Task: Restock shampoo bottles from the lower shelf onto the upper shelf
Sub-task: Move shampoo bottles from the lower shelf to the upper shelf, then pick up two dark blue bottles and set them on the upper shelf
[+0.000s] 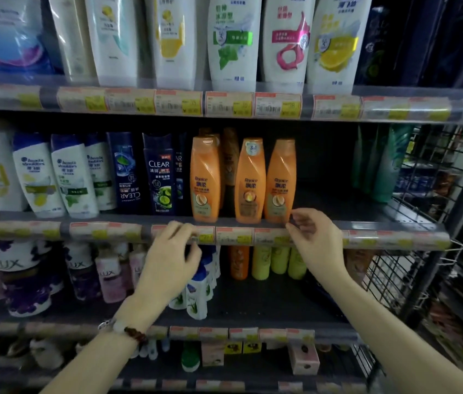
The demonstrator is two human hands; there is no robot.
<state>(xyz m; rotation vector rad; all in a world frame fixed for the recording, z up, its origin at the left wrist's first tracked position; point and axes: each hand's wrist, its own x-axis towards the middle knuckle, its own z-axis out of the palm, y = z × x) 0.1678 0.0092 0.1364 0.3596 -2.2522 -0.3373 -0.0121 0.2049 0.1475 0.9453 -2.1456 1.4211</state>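
Note:
Three orange Rejoice shampoo bottles (250,180) stand upright at the front of the upper shelf (366,223), more orange ones behind them. On the lower shelf (267,308) stand an orange bottle (238,261) and yellow-green bottles (280,260). My left hand (172,257) hangs in front of the upper shelf's price rail, fingers loosely curled, holding nothing. My right hand (314,240) is at the rail just below the rightmost orange bottle, fingers loosely curled and empty; its fingertips are close to the bottle's base.
White Head & Shoulders bottles (73,177) and dark blue Clear bottles (157,174) fill the upper shelf's left. Green bottles (383,166) stand far right, with a bare gap before them. Lux bottles (82,268) line the lower shelf's left. A wire rack (423,251) flanks the right.

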